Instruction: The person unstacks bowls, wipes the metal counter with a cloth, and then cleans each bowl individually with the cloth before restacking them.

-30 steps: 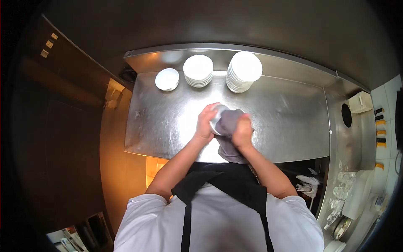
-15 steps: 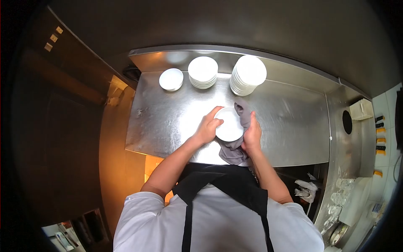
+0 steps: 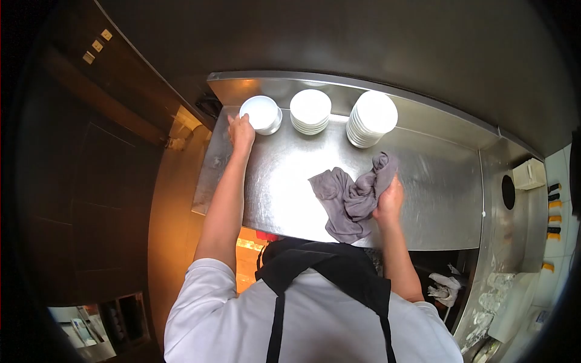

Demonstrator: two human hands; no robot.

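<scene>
At the back left of the steel counter, my left hand [image 3: 242, 132] grips the near left rim of a white bowl [image 3: 260, 113], which sits on top of another white bowl [image 3: 273, 127]. My right hand [image 3: 391, 199] is closed on a crumpled grey cloth [image 3: 351, 199], which spreads leftward over the front middle of the counter. A short stack of white bowls [image 3: 310, 109] stands to the right of my left hand. Farther right is a taller stack of white dishes [image 3: 374, 115].
The steel counter [image 3: 436, 199] has a raised back edge [image 3: 339, 80]. At the right is a sink area with a round dark hole [image 3: 508, 192] and a white container [image 3: 529, 174]. White cloths [image 3: 445, 288] lie below the counter's right front. Yellow and black handles [image 3: 554, 206] line the right wall.
My left hand has carried the white bowl from the counter's middle to the back left, onto the bowl there. My right hand has moved right with the grey cloth. The view has shifted.
</scene>
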